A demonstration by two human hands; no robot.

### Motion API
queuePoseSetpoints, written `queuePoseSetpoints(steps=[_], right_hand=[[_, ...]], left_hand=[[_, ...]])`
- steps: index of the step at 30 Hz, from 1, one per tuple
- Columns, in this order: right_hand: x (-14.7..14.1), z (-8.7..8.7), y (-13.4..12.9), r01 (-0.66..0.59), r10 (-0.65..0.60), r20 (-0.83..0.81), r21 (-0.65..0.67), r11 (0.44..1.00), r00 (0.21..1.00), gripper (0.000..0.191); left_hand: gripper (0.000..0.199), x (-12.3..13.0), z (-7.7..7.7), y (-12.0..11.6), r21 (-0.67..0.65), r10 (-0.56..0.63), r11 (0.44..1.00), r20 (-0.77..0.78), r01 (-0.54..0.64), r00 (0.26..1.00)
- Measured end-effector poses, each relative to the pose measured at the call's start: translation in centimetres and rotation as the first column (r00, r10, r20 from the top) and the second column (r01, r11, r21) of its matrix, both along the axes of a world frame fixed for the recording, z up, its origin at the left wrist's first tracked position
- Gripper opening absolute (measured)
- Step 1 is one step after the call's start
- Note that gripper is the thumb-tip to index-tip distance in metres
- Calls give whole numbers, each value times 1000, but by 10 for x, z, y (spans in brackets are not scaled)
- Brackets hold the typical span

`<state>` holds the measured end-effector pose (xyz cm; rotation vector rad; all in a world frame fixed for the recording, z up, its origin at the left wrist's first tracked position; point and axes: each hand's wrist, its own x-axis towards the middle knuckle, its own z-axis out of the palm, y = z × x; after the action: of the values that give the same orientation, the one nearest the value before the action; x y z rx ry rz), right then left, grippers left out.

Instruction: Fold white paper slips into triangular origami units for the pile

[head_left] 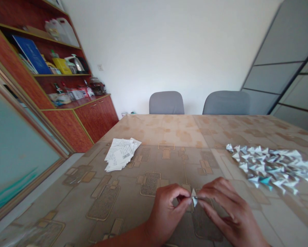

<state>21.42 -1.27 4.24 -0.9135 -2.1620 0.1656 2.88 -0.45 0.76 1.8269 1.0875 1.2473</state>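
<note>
- Clearly, both hands meet low in the frame, just right of centre, over a small folded paper piece (194, 198) held just above the table (169, 137).
- Left hand (166, 214) has thumb and forefinger pressed together on the piece's left edge; right hand (227, 212) pinches its right edge with fingertips drawn close, the other fingers curled.
- That piece looks very light and thin, white with pointed corners. It should crease readily and crush or tear under a hard squeeze, so I judge a fingertip pinch along the folded edges, not on the points, to be the sound hold.
- Paper of this kind is likely dry and not slippery, yet small enough to escape a loose hold.
- At the right of the frame, at mid height, lies a heap of folded triangles (269, 164), white with silvery and teal flecks, sharp-cornered and loosely spread on the tabletop.
- Left of centre sits a fanned stack of paper slips (121, 154), flat, white, printed with fine text, its edges slightly fanned out.
- A glossy cover with beige and brown rectangle patterns lies over the table, smooth and faintly reflective.
- Two grey chairs (166, 103) stand at the far edge; a red-brown wooden cabinet (92, 116) with cluttered shelves fills the upper left.
</note>
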Motion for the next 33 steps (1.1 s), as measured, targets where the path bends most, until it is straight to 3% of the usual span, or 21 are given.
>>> queuePoseSetpoints(steps=[6,11,20,27,33], right_hand=[[1,-2,0,-28,29,27,-65,998,999,24],[-1,-5,0,-23,23,-1,-99,995,1000,12],[-4,-12,1,7,-11,-26,-144,990,1000,14],[5,-8,6,37,-43,-25,-210,977,999,15],[4,-10,5,17,-23,-30,-207,978,999,5]], left_hand=[[14,0,1,1,4,-18,1000,-9,18,1000],[13,1,-2,2,47,-7,999,24,6,1000],[12,3,-6,0,21,11,1000,7,-11,1000],[13,3,-7,4,-8,18,1000,-34,-18,999],[12,3,-11,7,-11,1,1000,-43,-2,999]])
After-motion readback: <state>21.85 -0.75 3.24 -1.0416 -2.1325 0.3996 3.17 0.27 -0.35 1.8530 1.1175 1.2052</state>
